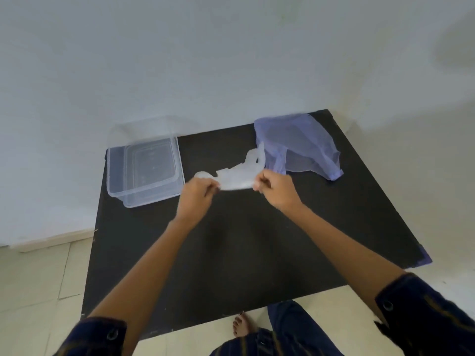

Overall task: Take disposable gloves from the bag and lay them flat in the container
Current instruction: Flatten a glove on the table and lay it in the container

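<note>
Both hands pinching one glove above the desk.

We see the left hand (196, 195) and right hand (276, 188), arms outstretched, stretching a clear glove (237, 176) between pinched fingertips. It hangs between the container (144, 173) at left and the purple bag (300, 147) on the black desk (231, 253).

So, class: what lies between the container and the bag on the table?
In the head view, a clear glove stretched between both hands, above the table.

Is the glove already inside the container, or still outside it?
Outside. Both the left hand and right hand hold the glove stretched above the table, right of the container.
</note>
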